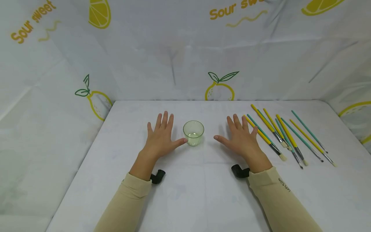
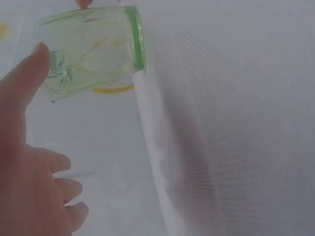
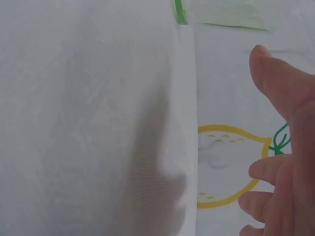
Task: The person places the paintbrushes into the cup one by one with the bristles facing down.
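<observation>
A clear, green-tinted glass cup (image 1: 193,132) stands upright on the white table between both hands. To its left, my left hand (image 1: 161,139) is spread with straight fingers, palm down, its thumb tip nearest the cup. The left wrist view shows the cup (image 2: 93,51) beyond the thumb; whether they touch I cannot tell. My right hand (image 1: 241,139) is spread too, on the cup's other side, with a gap between thumb and glass. Several paintbrushes (image 1: 292,135) with yellow or teal handles lie loosely to the right of that hand. Neither hand holds anything.
White cloth covers the tabletop (image 1: 185,199). A white backdrop (image 1: 150,64) printed with lemons and lettering rises behind and at both sides. Black wrist-worn pieces (image 1: 157,176) show at each cuff of the beige sleeves (image 1: 124,206).
</observation>
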Available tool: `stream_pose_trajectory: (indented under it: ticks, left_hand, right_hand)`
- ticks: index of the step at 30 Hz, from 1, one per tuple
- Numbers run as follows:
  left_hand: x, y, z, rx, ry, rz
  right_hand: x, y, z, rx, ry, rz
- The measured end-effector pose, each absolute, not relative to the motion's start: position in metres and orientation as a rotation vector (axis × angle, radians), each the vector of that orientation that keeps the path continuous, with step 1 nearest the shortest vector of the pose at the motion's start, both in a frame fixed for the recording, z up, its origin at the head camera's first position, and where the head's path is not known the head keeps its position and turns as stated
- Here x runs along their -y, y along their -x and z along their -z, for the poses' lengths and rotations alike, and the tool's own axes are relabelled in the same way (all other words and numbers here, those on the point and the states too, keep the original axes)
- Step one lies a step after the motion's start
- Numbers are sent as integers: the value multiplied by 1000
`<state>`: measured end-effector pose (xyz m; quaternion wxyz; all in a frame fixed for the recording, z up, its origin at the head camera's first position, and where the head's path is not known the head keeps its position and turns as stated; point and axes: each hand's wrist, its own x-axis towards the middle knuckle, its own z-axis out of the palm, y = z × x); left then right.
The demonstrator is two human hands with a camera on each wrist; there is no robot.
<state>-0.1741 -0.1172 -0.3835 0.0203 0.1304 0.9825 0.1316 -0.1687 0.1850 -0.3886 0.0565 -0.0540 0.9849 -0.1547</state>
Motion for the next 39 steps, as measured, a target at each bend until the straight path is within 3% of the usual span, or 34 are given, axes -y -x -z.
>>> stream_pose_trajectory:
  ticks: [7, 22, 39]
  left_hand:
    - [118, 175, 382, -3008, -454, -552]
    - [117, 179, 382, -2705, -377, -1325]
    - [98, 183, 396, -2245, -252, -1880]
  right_hand:
    - [-188, 171, 388, -2998, 154, 477]
    - [-212, 179, 383, -3100, 154, 566]
    - [-266, 180, 387, -2990, -271, 665]
